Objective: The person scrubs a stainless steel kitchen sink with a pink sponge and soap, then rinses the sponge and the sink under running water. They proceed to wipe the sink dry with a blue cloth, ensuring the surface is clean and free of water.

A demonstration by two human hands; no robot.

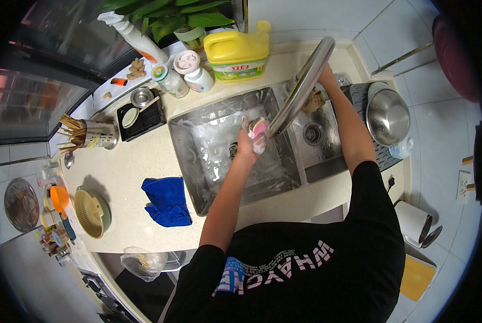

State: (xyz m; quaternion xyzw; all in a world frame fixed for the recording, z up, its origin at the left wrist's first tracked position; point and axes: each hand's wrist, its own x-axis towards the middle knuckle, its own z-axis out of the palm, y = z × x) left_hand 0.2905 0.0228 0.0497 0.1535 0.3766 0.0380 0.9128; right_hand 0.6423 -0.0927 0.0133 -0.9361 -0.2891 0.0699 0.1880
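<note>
My left hand [246, 144] is closed around a soapy pink sponge [259, 127], held over the large basin of the steel sink [184, 161], close to the faucet's spout end. White suds cover much of that basin, and its drain [233, 149] shows beside my wrist. Past the thick steel faucet [305, 81], my right hand [325, 76] reaches to the back of the sink. The faucet hides its fingers, so what they touch does not show. A brown scrubber-like lump [313, 101] lies in the small basin, below my right wrist.
Behind the sink stand a yellow detergent jug [235, 54], a white bottle [194, 71], a glass jar [170, 81] and a spray bottle [132, 36]. A blue cloth [167, 202] and a colander [92, 212] lie left. At right, a steel bowl [388, 117] rests on a grey mat [383, 156].
</note>
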